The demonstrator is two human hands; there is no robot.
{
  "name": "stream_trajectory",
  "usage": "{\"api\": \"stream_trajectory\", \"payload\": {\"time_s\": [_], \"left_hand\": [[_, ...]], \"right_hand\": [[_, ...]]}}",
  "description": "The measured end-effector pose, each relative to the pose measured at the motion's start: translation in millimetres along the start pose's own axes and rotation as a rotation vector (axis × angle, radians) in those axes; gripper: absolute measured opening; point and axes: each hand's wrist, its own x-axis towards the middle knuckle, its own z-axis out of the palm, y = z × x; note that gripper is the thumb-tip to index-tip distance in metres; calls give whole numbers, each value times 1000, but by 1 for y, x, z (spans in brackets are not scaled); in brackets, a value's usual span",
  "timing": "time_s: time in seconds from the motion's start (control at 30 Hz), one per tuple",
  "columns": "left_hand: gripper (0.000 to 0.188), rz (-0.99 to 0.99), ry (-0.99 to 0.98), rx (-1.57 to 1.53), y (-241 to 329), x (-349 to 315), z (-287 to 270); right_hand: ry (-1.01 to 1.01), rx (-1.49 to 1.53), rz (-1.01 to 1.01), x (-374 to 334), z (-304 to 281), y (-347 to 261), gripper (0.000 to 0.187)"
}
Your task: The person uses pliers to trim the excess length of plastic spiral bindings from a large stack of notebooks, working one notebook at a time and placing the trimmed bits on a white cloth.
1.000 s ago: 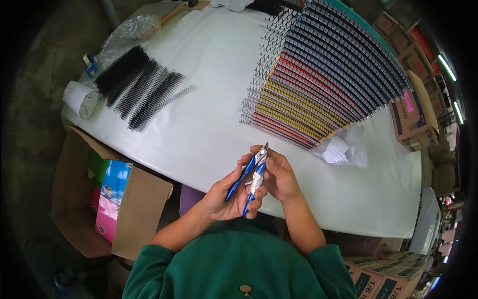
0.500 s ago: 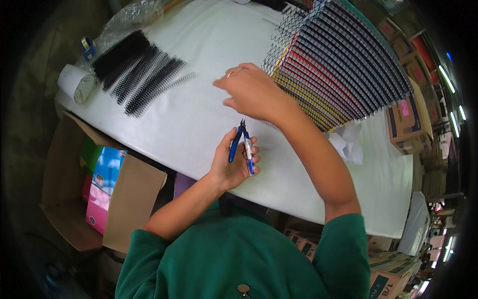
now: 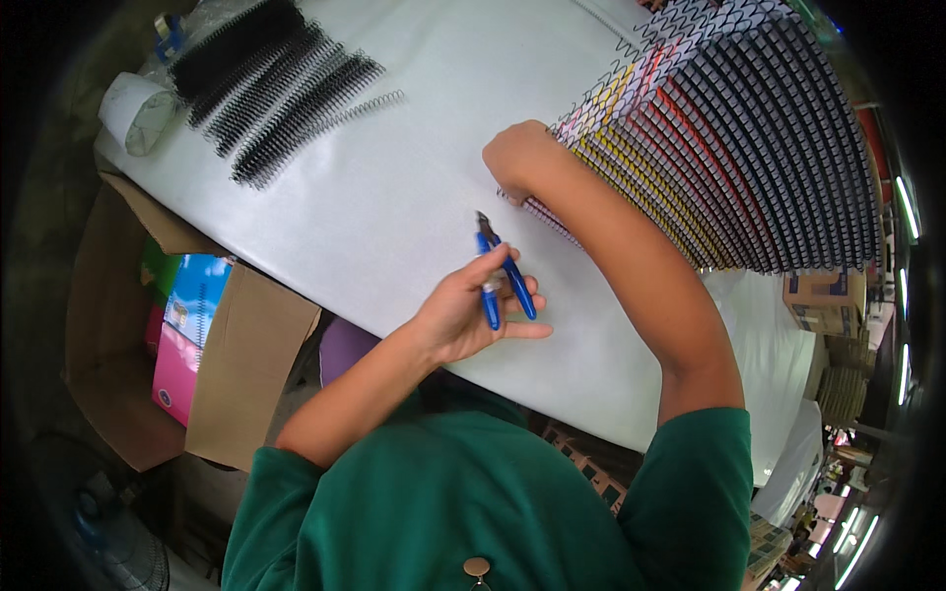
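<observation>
My left hand holds small blue-handled cutting pliers just above the near part of the white table, their jaws pointing away from me. My right hand reaches forward with closed fingers to the near end of a long fanned row of spiral-bound notebooks in red, yellow and dark covers. Its fingers grip the edge of the nearest notebook; exactly how is hidden under the hand.
Black wire spiral coils lie in a bunch at the table's far left, beside a white tape roll. An open cardboard box with coloured notebooks stands on the floor at my left. More cartons sit at the right.
A second ago both hands were together at my chest around the pliers. My right hand has since reached out to the notebook row, and my left hand keeps the pliers alone.
</observation>
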Motion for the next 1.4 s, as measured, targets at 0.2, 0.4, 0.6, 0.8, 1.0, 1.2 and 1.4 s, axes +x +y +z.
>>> {"api": "stream_trajectory", "payload": {"time_s": [0.2,0.4,0.6,0.8,1.0,1.2,1.4], "left_hand": [[40,-56,172,83,-8,38,14],[39,6,139,103,-8,49,8],[37,4,131,53,-6,49,3],[33,-16,73,54,1,46,0],[42,-18,284,362,0,41,10],[47,-32,266,378,-5,34,12],[41,-51,229,300,-6,31,7]], "right_hand": [[17,105,-16,-1,-2,3,34],[24,116,1,7,4,5,26],[36,200,-21,9,5,7,21],[-29,258,-66,18,9,12,19],[-97,184,-17,9,-1,2,29],[-30,80,-78,-3,-2,-10,31],[-4,196,-117,-8,-1,-12,19]]}}
